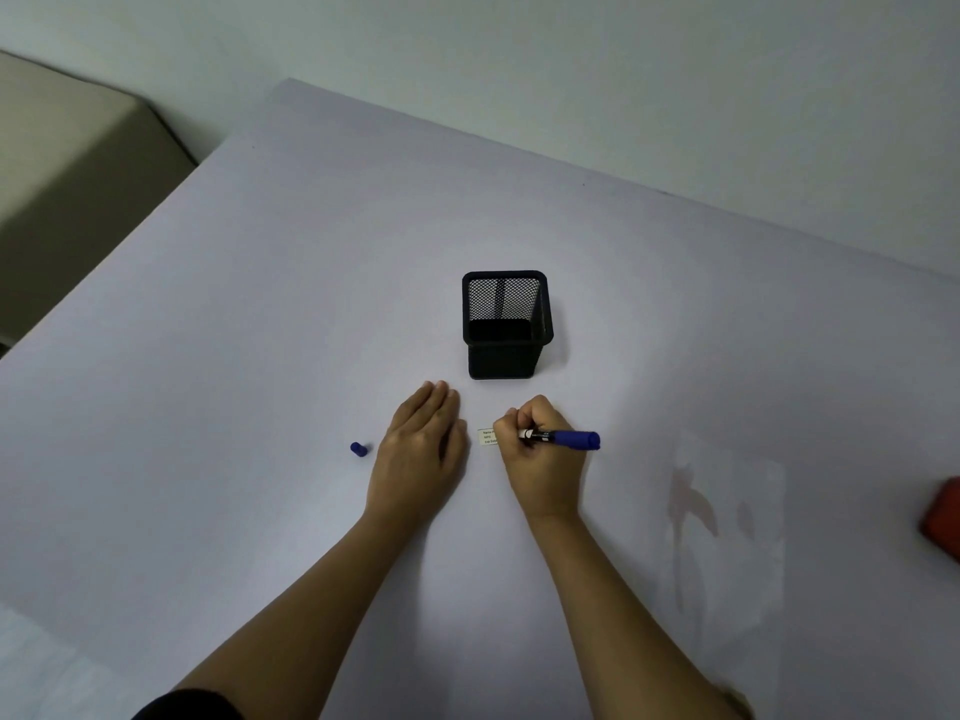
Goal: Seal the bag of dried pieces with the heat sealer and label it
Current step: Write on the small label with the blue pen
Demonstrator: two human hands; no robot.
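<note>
Just under the right hand (540, 449) lies a small white label (486, 437), flat on the counter (260, 356), half hidden by the knuckles. That hand is clenched around a blue marker (563, 438), its tip turned down toward the label and its tail pointing out to the right. The left hand (423, 449) lies flat and released on the counter just left of the label, near it but, as far as I can tell, not touching it. The marker's cap (358, 449) sits a little further left of that hand. Beyond both hands stands a black mesh pen holder (506, 324).

The clear bag (727, 522) of dried pieces lies well to the right of the writing hand, flat and faint against the counter. I cannot tell whether its edge is sealed. A red object (943, 517) at the far right edge may be the sealer.

To write this well, I judge the left fingertips should slide over and pin the label's free edge, since so light a slip will skid under the nib. Small strokes suit the printed lines, and the ink wants a moment before the label is lifted toward the bag.
</note>
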